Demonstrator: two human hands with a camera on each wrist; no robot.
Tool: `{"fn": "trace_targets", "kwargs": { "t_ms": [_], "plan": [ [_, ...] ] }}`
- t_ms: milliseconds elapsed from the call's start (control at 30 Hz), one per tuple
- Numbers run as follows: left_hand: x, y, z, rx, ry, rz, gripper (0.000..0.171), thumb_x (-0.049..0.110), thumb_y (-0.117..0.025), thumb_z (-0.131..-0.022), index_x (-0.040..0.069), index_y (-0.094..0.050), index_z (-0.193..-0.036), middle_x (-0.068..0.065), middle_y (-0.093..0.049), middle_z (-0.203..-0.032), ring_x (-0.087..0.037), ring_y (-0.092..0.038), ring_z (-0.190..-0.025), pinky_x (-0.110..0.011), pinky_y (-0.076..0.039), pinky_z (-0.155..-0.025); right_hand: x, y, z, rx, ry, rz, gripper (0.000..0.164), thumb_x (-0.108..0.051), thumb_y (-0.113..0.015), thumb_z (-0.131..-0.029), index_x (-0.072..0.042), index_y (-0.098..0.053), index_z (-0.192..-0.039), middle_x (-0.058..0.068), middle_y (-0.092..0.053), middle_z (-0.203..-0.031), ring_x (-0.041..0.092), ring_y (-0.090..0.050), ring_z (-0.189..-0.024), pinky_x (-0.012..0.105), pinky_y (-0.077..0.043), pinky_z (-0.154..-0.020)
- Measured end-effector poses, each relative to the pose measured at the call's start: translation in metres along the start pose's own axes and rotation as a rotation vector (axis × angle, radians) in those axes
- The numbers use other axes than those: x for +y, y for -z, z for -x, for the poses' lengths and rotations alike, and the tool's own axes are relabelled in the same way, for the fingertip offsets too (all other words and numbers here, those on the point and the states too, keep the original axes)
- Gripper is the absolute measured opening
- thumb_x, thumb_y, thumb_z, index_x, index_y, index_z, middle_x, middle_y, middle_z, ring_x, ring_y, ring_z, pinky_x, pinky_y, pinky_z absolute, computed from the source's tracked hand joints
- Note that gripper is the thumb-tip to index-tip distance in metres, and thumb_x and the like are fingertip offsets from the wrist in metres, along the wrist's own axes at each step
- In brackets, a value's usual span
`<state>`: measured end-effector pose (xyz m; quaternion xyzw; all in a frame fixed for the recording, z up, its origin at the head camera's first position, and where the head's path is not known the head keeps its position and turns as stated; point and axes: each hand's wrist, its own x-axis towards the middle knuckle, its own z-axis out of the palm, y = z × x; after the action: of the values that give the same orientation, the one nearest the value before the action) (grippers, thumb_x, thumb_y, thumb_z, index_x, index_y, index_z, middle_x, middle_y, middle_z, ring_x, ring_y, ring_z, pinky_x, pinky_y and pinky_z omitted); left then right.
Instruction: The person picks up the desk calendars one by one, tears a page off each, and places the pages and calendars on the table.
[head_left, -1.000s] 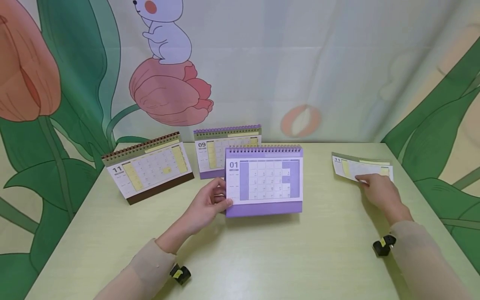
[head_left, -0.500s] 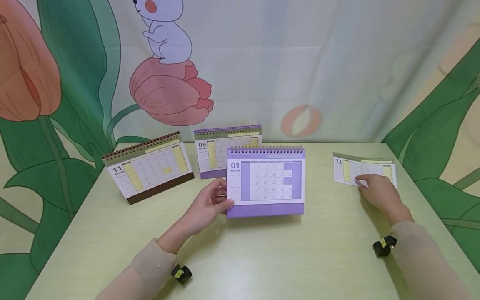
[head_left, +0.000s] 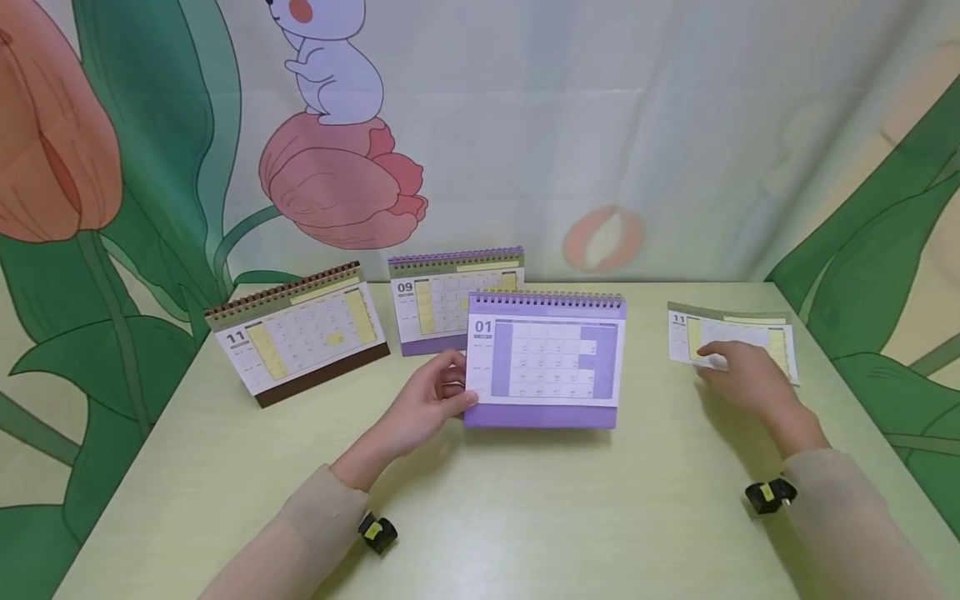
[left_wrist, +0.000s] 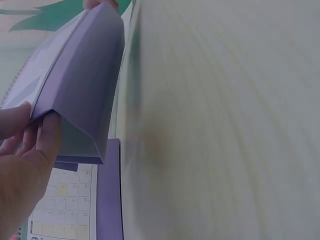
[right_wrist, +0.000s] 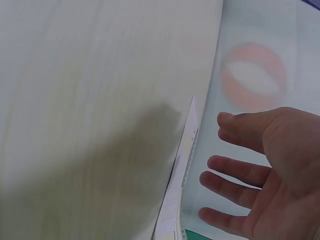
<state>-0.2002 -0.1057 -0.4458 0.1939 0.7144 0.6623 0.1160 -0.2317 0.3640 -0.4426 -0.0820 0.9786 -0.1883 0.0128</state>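
My left hand (head_left: 427, 404) grips the lower left edge of a purple spiral desk calendar (head_left: 543, 358), thumb in front and fingers behind. It shows month 01. In the left wrist view the calendar (left_wrist: 85, 75) is raised off the tabletop, its stand folded into a hollow wedge. On the right of the table lies a loose calendar page (head_left: 681, 337) marked 11, slightly curled. Over it hovers my right hand (head_left: 746, 383); in the right wrist view that hand (right_wrist: 285, 175) has its fingers spread and relaxed, with nothing between them, beside the page (right_wrist: 175, 195).
At the back left, a brown-based desk calendar (head_left: 300, 337) showing month 11 stands on the table (head_left: 525, 517). A second purple-based calendar (head_left: 420, 308), showing 09, is partly covered by the held one. A printed curtain (head_left: 487, 125) hangs behind the table's far edge.
The purple calendar has shifted a little to the right in my left hand. My right fingers have come off the page and loosened; the page now lies flatter.
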Motion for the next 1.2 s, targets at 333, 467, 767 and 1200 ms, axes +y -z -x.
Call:
{"fn": "trace_targets", "kwargs": {
  "t_ms": [333, 467, 767, 1200],
  "plan": [
    [-0.005, -0.006, -0.019, 0.0, -0.012, -0.011, 0.021, -0.016, -0.06, -0.094, -0.004, -0.052, -0.11, -0.022, -0.068, -0.111, -0.024, -0.067, -0.094, -0.03, -0.058, -0.076, -0.018, 0.003, 0.008, -0.002, 0.032, 0.009, 0.037, -0.015, -0.066, -0.099, 0.009, -0.063, -0.128, 0.034, -0.06, -0.13, 0.055, -0.051, -0.124, 0.066, -0.039, -0.103],
    [-0.006, -0.009, -0.026, -0.013, -0.022, -0.022, 0.021, -0.016, -0.06, -0.094, -0.003, -0.052, -0.108, -0.02, -0.067, -0.11, -0.023, -0.066, -0.092, -0.029, -0.057, -0.074, -0.026, 0.005, 0.014, -0.001, 0.042, 0.0, 0.037, -0.014, -0.066, -0.099, 0.009, -0.063, -0.129, 0.034, -0.058, -0.133, 0.055, -0.049, -0.126, 0.066, -0.037, -0.105],
    [-0.004, -0.014, -0.038, 0.004, 0.027, -0.137, 0.019, -0.013, -0.065, -0.093, -0.003, -0.054, -0.106, -0.018, -0.064, -0.111, -0.024, -0.067, -0.092, -0.034, -0.059, -0.076, -0.042, 0.007, 0.026, 0.066, 0.096, -0.013, 0.034, -0.011, -0.067, -0.099, 0.007, -0.064, -0.127, 0.031, -0.061, -0.132, 0.052, -0.051, -0.127, 0.064, -0.039, -0.106],
    [-0.007, -0.02, -0.056, -0.018, 0.047, -0.274, 0.023, -0.01, -0.07, -0.089, -0.001, -0.056, -0.105, -0.017, -0.069, -0.102, -0.026, -0.069, -0.089, -0.035, -0.061, -0.07, -0.059, 0.003, 0.038, 0.227, 0.23, -0.043, 0.025, -0.008, -0.071, -0.096, 0.002, -0.071, -0.118, 0.025, -0.068, -0.121, 0.047, -0.061, -0.116, 0.062, -0.045, -0.098]
  ]
}}
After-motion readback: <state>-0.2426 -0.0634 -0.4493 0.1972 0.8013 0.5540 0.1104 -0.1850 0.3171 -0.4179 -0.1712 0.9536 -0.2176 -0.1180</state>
